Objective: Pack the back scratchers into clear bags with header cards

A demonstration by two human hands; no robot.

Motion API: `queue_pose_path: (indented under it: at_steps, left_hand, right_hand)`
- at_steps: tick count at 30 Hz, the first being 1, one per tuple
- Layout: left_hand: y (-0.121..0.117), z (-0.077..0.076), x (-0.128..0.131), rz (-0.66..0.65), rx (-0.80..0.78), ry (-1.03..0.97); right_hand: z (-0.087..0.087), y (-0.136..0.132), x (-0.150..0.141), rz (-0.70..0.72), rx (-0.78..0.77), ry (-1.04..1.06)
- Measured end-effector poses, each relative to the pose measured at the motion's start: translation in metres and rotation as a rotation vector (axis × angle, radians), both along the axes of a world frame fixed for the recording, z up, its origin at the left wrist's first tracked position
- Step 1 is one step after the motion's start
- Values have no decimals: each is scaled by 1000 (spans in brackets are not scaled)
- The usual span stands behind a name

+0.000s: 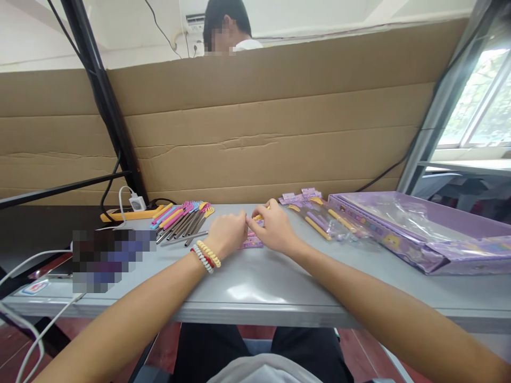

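My left hand [228, 233] and my right hand [272, 227] meet at the middle of the grey table [255, 287], both with fingers curled. Together they pinch a small purple packet [252, 242] with a yellow-handled piece sticking out near my right fingertips. My left wrist wears beaded bracelets [205, 256]. A row of loose utensils with pink, blue and yellow handles [183, 218] lies just left of my left hand. Finished purple packets [319, 215] are piled to the right of my right hand.
A large purple box with clear film [423, 234] sits at the right. A cardboard wall [259, 133] backs the table, with another person behind it. A power strip with charger [131, 210] and white cables [24, 266] lie at the left.
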State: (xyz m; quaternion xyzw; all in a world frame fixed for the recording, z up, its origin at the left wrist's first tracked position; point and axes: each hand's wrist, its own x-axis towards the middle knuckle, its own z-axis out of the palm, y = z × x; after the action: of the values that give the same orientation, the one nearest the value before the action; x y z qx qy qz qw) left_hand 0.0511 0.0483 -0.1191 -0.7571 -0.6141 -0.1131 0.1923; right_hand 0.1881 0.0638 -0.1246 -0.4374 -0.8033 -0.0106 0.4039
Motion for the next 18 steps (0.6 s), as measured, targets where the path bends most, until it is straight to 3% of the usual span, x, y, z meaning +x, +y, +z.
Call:
queue_pose_path:
  at_steps: [4,8,12,15,18]
  left_hand:
    - [4,-6,-3,-91,7,-15]
    - [13,5,-16,-169,113,12]
    - [23,16,-47,-17,236,34]
    - [28,18,-68,161,143,10]
    - [28,17,-71,242,93,12]
  right_hand:
    - [3,3,11,88,63,-69]
    - [15,21,28,65,27,-2]
    - [21,39,58,-47,-24,120]
    - [18,49,80,18,-105,134]
    - [14,54,86,66,-182,111]
